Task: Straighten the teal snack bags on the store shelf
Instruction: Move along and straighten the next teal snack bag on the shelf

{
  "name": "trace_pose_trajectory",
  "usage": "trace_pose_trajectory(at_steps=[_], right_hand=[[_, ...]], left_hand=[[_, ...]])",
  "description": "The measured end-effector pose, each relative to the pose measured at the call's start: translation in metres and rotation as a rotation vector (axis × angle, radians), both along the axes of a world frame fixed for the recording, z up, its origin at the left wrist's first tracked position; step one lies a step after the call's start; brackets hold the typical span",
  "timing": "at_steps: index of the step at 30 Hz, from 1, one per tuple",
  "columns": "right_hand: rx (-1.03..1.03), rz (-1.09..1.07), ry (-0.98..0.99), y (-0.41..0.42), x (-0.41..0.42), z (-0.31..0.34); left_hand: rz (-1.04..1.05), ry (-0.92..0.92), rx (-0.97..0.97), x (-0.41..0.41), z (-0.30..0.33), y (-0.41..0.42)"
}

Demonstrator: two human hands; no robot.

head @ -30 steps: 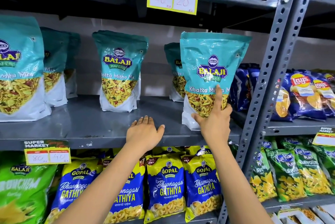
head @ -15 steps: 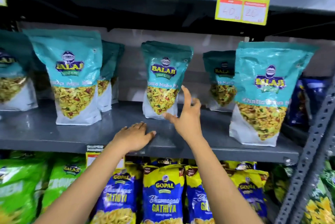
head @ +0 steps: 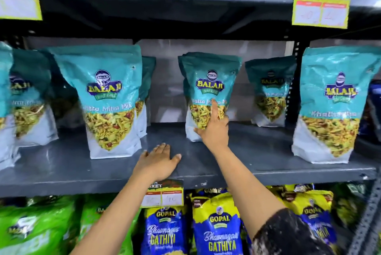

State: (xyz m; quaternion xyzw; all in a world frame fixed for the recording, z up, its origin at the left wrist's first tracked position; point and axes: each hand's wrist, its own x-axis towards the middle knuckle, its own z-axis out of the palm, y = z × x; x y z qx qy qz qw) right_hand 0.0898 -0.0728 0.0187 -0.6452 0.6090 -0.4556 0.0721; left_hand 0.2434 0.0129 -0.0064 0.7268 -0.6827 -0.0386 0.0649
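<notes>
We brace our left hand (head: 157,162) flat, fingers spread, on the grey shelf (head: 61,168) for balance. Our right hand (head: 214,129) cups the middle Balaji bag (head: 209,81), set back mid-shelf, index finger steadying its front, thumb under its lower left edge.

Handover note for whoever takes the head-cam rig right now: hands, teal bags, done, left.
Left hand: flat on the grey shelf, palm down, holding nothing.
Right hand: fingers on the front of the middle teal bag; a closed grip is not visible.
Bags: all upright. The left front bag and far-right bag stand near the shelf edge; the middle one and the bag behind sit further back.
Left: bring the back ones forward into line.
</notes>
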Motion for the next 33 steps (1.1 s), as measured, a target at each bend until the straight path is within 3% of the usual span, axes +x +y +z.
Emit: trace_pose_trajectory(at_steps=[15,33], right_hand=[[0.087,-0.035,0.095,0.028,-0.015,0.004],[0.009,-0.019,0.156,0.093,-0.039,-0.005]], left_hand=[[0.007,0.023,0.005,0.001,-0.001,0.001],[0.008,0.004,-0.010,0.000,0.001,0.003]])
